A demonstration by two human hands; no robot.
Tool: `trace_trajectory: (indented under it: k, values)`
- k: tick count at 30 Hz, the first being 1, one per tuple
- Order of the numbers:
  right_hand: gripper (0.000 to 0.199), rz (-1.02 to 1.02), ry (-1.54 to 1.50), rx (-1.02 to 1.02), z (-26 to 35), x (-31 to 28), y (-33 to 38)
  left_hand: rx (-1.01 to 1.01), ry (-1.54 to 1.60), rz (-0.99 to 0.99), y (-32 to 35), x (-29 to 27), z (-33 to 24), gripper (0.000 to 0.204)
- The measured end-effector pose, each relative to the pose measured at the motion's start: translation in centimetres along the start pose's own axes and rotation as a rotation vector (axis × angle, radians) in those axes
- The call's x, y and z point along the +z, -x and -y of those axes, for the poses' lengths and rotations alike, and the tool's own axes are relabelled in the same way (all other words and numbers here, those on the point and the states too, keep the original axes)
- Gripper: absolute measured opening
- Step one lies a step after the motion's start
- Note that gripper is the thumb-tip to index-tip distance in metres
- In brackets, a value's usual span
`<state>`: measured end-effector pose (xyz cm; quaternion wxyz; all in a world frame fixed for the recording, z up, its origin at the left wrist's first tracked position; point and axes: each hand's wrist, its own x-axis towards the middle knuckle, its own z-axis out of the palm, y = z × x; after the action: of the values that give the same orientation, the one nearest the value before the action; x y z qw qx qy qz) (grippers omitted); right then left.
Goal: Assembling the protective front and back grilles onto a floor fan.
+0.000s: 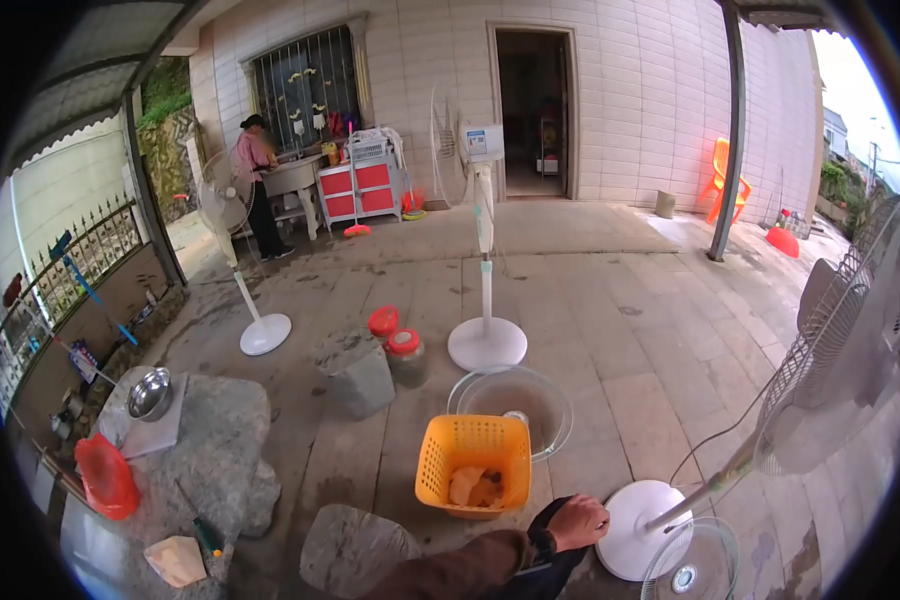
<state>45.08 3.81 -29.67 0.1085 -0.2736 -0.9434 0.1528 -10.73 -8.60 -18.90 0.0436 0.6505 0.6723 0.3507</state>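
My left hand (579, 523) reaches in from the lower edge, a dark band at its wrist, with its fingers curled closed above my dark-clothed knee. Whatever it may hold is hidden. Just right of it is the round white base of a standing fan (632, 535). That fan's pole (715, 482) slants up to the right, toward its wire cage (805, 370) at the picture's rim. A round clear-and-white fan guard (684, 578) lies beside the base. Left of my hand, an orange perforated basket (473, 432) has crumpled orange-brown material inside. My right hand is out of view.
A second guard (560, 405) lies behind the basket, near another white fan (487, 340). Red-lidded jars (406, 362) and a grey bucket (362, 382) stand left. A stone slab (220, 420) carries a metal bowl (150, 395) and screwdriver (208, 537). A person (257, 165) stands by a sink.
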Motion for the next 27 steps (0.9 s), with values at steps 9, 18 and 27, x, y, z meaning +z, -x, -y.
trace_trajectory:
  k: [9,18,27]
  values:
    - [0.056,-0.001,0.247,-0.274,8.5,-7.0,-5.3,-0.041,0.014,0.022,1.1,-0.4,0.4,0.018]
    - [0.050,-0.069,0.065,0.039,4.6,-2.4,-2.8,-0.037,-0.005,0.025,0.9,-0.2,0.2,0.018]
    - [0.045,0.031,0.059,0.249,8.7,-4.8,-3.7,0.014,0.021,-0.036,0.7,0.0,0.0,0.019]
